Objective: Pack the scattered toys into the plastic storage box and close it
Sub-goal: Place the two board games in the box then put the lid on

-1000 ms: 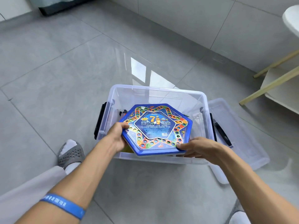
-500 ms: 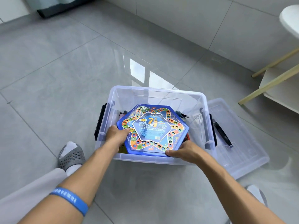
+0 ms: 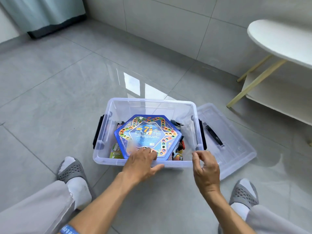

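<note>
the hexagonal game board (image 3: 147,136) lay inside the clear storage box (image 3: 148,105), flat on top of other toys, of which a printed card edge and a few small figures showed round its sides. the left hand (image 3: 143,163) was spread open across the near rim, its fingertips (image 3: 148,152) resting on the near edge of the board and its thumb outside the near wall; it gripped nothing. the right hand (image 3: 205,168) hung beside it, just outside the near right corner of the box, fingers loosely curled and empty, touching nothing visible. the lid (image 3: 236,149) lay on the floor beyond the right hand, against the right side of the box, hollow side up with its dark handle showing.

judgement: packing appeared complete or nearly so; no loose toy was visible on the floor in this view. the step in hand was seating the board. it should be pressed level under the left fingertips so that no corner stands above the rim. the figures just ahead of the right hand should be checked for height. the right hand was best placed to fetch the lid, turn it over, align it with the rim and press down until both dark side latches catch.
</note>
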Available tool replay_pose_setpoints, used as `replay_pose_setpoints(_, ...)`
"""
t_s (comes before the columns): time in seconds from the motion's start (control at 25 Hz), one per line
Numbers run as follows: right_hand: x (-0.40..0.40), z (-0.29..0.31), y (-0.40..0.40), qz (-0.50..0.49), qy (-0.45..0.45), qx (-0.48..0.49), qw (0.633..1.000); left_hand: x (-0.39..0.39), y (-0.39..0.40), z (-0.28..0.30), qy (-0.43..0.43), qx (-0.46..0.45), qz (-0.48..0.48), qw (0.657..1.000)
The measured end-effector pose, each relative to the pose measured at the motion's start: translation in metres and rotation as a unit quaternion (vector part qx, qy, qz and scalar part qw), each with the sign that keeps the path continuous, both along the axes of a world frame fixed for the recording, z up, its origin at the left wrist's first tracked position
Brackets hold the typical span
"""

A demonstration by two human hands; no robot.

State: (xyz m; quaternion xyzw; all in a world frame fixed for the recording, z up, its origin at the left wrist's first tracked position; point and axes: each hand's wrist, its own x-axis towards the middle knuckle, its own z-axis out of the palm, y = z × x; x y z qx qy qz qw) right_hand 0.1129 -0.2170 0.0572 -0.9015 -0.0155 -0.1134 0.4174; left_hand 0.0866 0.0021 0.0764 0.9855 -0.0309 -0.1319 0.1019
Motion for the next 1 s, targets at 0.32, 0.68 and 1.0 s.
replay_pose_setpoints(0.32, 0.036, -0.080, -0.092, -0.129, 0.292, -0.067, 0.945, 0.018, -0.004, -0.041, -0.081, -0.032, -0.111, 0.990)
replay_pose_setpoints(0.68, 0.056, -0.162, -0.125, -0.039, 0.300, -0.338, 0.892, 0.037, -0.014, -0.053, -0.163, -0.019, -0.083, 0.983)
replay_pose_setpoints(1.0, 0.097, -0.046, -0.123, -0.108, 0.196, -0.093, 0.970, 0.032, -0.021, -0.044, -0.140, 0.004, -0.064, 0.988)
